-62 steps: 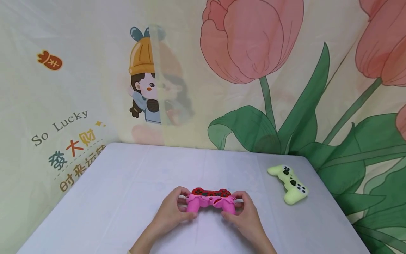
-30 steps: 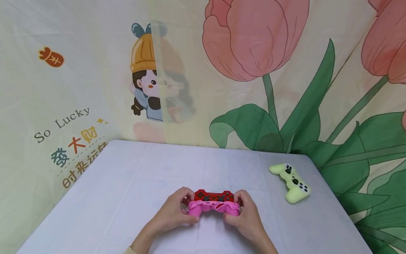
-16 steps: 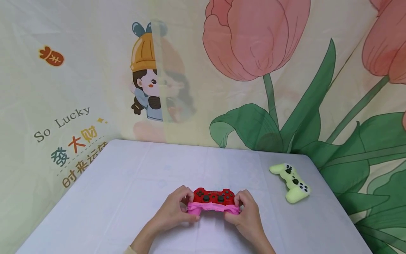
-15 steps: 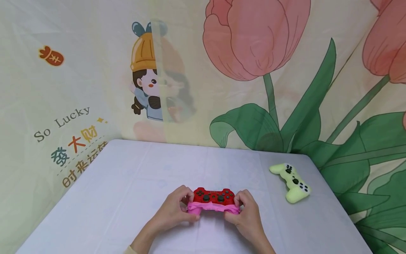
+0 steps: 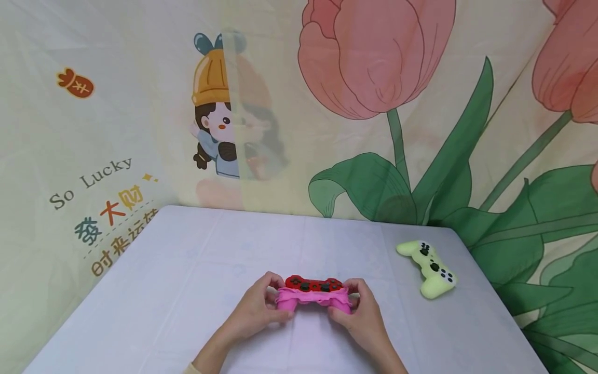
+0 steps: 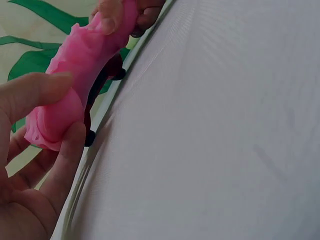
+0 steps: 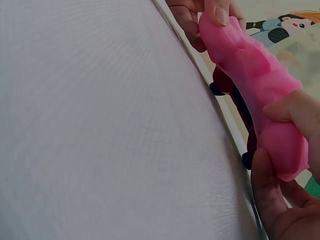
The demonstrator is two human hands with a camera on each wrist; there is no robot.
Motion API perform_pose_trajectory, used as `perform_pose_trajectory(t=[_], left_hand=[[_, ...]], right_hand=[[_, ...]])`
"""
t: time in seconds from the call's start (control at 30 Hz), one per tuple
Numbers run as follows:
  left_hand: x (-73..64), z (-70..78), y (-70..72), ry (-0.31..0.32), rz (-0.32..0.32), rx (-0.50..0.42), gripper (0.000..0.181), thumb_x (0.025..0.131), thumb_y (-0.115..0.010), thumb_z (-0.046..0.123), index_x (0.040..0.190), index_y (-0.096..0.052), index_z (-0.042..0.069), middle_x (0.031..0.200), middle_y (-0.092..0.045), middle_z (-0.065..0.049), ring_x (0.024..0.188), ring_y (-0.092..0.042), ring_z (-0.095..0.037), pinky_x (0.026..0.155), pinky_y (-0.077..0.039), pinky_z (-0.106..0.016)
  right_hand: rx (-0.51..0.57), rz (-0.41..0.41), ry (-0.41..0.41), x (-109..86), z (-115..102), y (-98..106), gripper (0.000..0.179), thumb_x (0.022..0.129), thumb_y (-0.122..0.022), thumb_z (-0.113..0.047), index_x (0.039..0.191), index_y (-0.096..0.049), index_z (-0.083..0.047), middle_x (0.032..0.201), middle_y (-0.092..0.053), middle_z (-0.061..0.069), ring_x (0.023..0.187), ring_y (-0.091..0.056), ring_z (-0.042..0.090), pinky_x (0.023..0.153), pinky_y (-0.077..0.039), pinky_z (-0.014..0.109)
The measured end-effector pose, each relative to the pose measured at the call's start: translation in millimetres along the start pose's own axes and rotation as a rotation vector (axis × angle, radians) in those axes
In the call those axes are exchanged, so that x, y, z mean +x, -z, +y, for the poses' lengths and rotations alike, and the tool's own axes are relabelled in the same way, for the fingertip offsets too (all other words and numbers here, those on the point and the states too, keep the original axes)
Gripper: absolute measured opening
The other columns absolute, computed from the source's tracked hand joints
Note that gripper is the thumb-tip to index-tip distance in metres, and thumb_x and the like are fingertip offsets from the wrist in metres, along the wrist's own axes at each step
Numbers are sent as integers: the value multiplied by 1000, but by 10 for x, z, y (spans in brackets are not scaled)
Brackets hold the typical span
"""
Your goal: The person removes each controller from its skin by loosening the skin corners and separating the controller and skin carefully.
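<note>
Both hands hold a red game controller (image 5: 314,284) with a stretchy pink silicone cover (image 5: 312,296) over its handles and lower part. The cover's edge is bunched along the controller's face, leaving the upper red part with its black sticks and buttons bare. My left hand (image 5: 254,306) grips the left handle, thumb on the near side and fingers behind. The right hand (image 5: 363,313) grips the other handle the same way. In the left wrist view, the pink cover (image 6: 82,60) wraps the underside, and dark trigger buttons (image 6: 90,138) stick out beyond it.
A pale yellow-green game controller (image 5: 430,270) with black sticks lies at an angle on the right of the white-covered table (image 5: 224,249). Behind the table hangs a printed cloth (image 5: 275,197) with tulips, a cartoon figure and lettering.
The controller tilted its red face up toward the head camera, then tipped back, so less red shows than half a second ago. Both hands keep their grip on the handles.
</note>
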State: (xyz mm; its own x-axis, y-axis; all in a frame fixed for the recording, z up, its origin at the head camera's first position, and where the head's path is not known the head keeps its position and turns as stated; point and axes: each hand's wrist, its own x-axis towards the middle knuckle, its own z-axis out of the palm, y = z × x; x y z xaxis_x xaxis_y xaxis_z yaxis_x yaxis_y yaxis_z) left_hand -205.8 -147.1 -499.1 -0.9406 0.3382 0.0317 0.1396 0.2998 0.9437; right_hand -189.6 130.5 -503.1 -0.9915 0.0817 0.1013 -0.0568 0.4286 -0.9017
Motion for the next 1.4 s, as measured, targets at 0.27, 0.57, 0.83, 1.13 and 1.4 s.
perform_pose_trajectory(t=[0.27, 0.57, 0.83, 1.13, 1.4], left_hand=[[23, -8, -23, 20, 79, -8, 61, 77, -97, 18, 125, -59, 20, 127, -63, -7, 111, -65, -24, 82, -60, -27], [27, 4, -35, 16, 162, -54, 59, 74, -98, 21, 119, -61, 16, 130, -64, -5, 124, -62, -23, 88, -59, -31], [34, 9, -32, -4, 79, -95, 60, 76, -96, 13, 118, -54, 12, 130, -56, -9, 121, -58, -28, 84, -60, -30], [31, -1, -3, -13, -54, -133, 56, 78, -91, 9, 115, -49, 8, 107, -53, -11, 107, -57, -24, 75, -54, -25], [44, -9, 3, -38, -103, -88, 53, 77, -88, 7, 111, -48, 8, 99, -53, -8, 96, -61, -18, 68, -49, -23]], right_hand=[[111, -31, -92, 25, -3, -5, 71, 76, -96, -11, 139, -62, -19, 141, -62, 7, 126, -61, 27, 96, -59, 32], [291, -50, -32, 21, 8, 54, 83, 72, -91, 11, 147, -59, -10, 145, -55, 8, 132, -60, 28, 102, -53, 22], [250, -27, -62, 10, -28, 34, 71, 68, -93, 10, 126, -57, -7, 127, -62, 12, 114, -62, 25, 90, -56, 21], [233, -124, -40, 2, -8, 44, 60, 63, -89, 9, 107, -53, -9, 99, -57, 8, 92, -53, 20, 67, -47, 25], [154, -149, -39, 5, -12, 50, 60, 60, -89, 10, 100, -51, -10, 89, -52, 6, 82, -51, 17, 63, -44, 24]])
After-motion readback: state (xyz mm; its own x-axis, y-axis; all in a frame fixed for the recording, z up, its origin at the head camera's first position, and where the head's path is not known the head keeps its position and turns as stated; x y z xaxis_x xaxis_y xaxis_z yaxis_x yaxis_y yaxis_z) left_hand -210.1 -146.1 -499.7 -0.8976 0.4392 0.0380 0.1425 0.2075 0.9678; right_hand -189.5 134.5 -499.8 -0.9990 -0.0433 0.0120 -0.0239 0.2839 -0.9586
